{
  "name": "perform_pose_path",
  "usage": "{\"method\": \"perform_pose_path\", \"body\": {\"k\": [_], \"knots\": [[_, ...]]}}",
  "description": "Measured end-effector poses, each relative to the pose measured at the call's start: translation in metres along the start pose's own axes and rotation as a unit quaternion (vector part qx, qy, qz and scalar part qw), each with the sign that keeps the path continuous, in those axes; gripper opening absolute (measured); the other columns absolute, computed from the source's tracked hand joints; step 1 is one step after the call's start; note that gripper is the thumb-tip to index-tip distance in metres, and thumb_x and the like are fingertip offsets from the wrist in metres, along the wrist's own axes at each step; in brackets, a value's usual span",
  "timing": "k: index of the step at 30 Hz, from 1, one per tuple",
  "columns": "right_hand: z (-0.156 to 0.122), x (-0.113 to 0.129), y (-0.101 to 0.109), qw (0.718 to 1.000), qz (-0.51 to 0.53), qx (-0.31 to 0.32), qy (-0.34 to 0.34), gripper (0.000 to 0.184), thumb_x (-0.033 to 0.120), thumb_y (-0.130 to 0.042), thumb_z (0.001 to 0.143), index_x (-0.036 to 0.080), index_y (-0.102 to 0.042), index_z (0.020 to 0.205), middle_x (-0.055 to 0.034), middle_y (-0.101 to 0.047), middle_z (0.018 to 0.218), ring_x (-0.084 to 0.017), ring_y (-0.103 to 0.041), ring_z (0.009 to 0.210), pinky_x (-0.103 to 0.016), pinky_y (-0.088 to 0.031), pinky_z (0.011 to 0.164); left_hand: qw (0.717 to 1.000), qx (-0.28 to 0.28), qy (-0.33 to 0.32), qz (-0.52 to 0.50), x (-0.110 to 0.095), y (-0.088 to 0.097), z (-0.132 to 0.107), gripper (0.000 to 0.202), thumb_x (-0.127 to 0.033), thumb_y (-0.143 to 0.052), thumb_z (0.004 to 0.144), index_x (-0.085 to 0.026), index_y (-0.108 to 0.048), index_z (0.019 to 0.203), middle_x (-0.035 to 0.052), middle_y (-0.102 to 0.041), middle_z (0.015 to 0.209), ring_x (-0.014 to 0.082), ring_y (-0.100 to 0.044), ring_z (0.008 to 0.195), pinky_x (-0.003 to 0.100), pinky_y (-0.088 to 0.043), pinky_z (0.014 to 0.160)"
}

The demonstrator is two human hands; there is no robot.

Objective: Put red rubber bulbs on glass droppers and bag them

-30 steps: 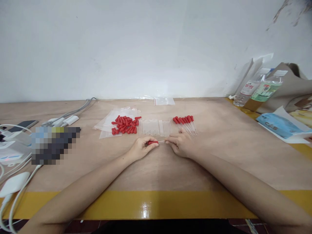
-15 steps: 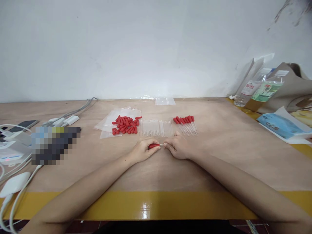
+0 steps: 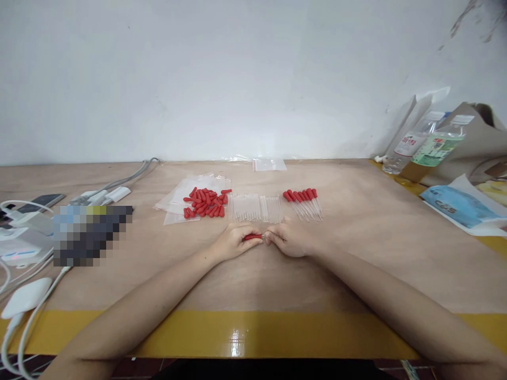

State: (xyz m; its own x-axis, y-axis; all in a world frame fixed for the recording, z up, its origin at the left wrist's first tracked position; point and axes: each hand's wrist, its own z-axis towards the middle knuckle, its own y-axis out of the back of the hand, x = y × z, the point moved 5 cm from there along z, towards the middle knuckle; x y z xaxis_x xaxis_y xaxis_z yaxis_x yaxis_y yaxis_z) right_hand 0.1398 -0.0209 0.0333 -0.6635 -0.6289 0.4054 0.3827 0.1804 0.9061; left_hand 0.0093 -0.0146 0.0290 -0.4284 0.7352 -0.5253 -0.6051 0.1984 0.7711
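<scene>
The yellow front edge [image 3: 253, 332] of the tabletop [image 3: 356, 274] runs nearest, with both forearms crossing it. Beyond it lies a broad bare stretch of brown surface on each side of the arms.

The left hand [image 3: 233, 244] pinches a red bulb [image 3: 252, 237] between thumb and fingers. The right hand [image 3: 292, 240] is closed on a thin glass tube [image 3: 264, 236], almost all of it hidden. The two sets of fingertips nearly meet.

Just behind the hands lie a row of clear tubes [image 3: 255, 207], a heap of red bulbs [image 3: 204, 202] on plastic bags [image 3: 178, 196], and finished droppers [image 3: 304, 203]. Cables [image 3: 27, 295] crowd the left edge and bottles [image 3: 425, 143] the far right corner.

A second ago a length of tube showed between the hands; now they have drawn together and it is covered.
</scene>
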Motion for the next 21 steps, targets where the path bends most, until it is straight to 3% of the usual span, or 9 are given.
{"method": "perform_pose_path", "body": {"k": [2, 5, 8, 10, 14, 18, 21], "knots": [[-0.004, -0.006, 0.008, 1.000, 0.016, -0.013, -0.011, 0.028, 0.026, -0.036, 0.088, 0.021, -0.060, 0.076, -0.0007, -0.064, 0.071, -0.014, -0.055, 0.066, -0.027, -0.036, 0.067, 1.000, 0.000, -0.010, 0.003, -0.001, 0.006, 0.002, 0.026, -0.035, -0.055, 0.079, -0.019, -0.061, 0.098, 0.0057, -0.065, 0.090, 0.0158, -0.059, 0.081, 0.026, -0.045, 0.074], [-0.013, -0.033, 0.028, 0.990, 0.035, -0.103, -0.089, 0.028, 0.032, -0.035, 0.087, 0.019, -0.058, 0.080, -0.0036, -0.064, 0.077, -0.015, -0.055, 0.068, -0.025, -0.036, 0.060, 0.997, -0.066, 0.008, 0.035, 0.006, 0.027, 0.004, 0.048, -0.039, -0.063, 0.072, -0.019, -0.052, 0.115, 0.0092, -0.056, 0.112, 0.0210, -0.052, 0.102, 0.032, -0.041, 0.087], [-0.030, -0.077, 0.052, 0.936, 0.008, -0.222, -0.274, 0.025, 0.036, -0.042, 0.081, 0.018, -0.059, 0.076, -0.0047, -0.064, 0.075, -0.017, -0.056, 0.067, -0.026, -0.036, 0.058, 0.982, -0.136, 0.058, 0.117, 0.027, 0.056, 0.008, 0.042, -0.039, -0.058, 0.075, -0.018, -0.054, 0.111, 0.0091, -0.054, 0.111, 0.0224, -0.048, 0.106, 0.035, -0.037, 0.092], [-0.038, -0.099, 0.062, 0.896, -0.036, -0.247, -0.368, 0.022, 0.036, -0.047, 0.077, 0.019, -0.059, 0.071, -0.0054, -0.064, 0.072, -0.019, -0.057, 0.068, -0.028, -0.036, 0.061, 0.966, -0.143, 0.108, 0.186, 0.048, 0.072, 0.015, 0.031, -0.038, -0.055, 0.077, -0.017, -0.060, 0.100, 0.0081, -0.056, 0.102, 0.0224, -0.049, 0.101, 0.036, -0.037, 0.091], [-0.037, -0.122, 0.063, 0.859, -0.097, -0.258, -0.432, 0.024, 0.036, -0.045, 0.075, 0.019, -0.059, 0.065, -0.0073, -0.063, 0.069, -0.024, -0.058, 0.075, -0.036, -0.034, 0.073, 0.925, -0.059, 0.226, 0.299, 0.090, 0.092, 0.040, 0.031, -0.040, -0.056, 0.073, -0.018, -0.064, 0.094, 0.0099, -0.057, 0.101, 0.0266, -0.049, 0.100, 0.038, -0.037, 0.087], [-0.029, -0.128, 0.054, 0.861, -0.113, -0.257, -0.425, 0.024, 0.037, -0.045, 0.075, 0.019, -0.060, 0.075, -0.0081, -0.064, 0.072, -0.026, -0.058, 0.077, -0.043, -0.030, 0.080, 0.890, 0.032, 0.301, 0.339, 0.111, 0.096, 0.066, 0.038, -0.043, -0.054, 0.073, -0.019, -0.062, 0.100, 0.0122, -0.057, 0.109, 0.0306, -0.048, 0.104, 0.039, -0.036, 0.085], [-0.027, -0.127, 0.051, 0.863, -0.122, -0.253, -0.419, 0.026, 0.038, -0.045, 0.076, 0.017, -0.060, 0.082, -0.0095, -0.064, 0.074, -0.026, -0.058, 0.077, -0.044, -0.030, 0.080, 0.882, 0.075, 0.328, 0.329, 0.118, 0.093, 0.078, 0.033, -0.042, -0.058, 0.068, -0.020, -0.065, 0.093, 0.0097, -0.063, 0.100, 0.0286, -0.054, 0.096, 0.037, -0.038, 0.082]]}}
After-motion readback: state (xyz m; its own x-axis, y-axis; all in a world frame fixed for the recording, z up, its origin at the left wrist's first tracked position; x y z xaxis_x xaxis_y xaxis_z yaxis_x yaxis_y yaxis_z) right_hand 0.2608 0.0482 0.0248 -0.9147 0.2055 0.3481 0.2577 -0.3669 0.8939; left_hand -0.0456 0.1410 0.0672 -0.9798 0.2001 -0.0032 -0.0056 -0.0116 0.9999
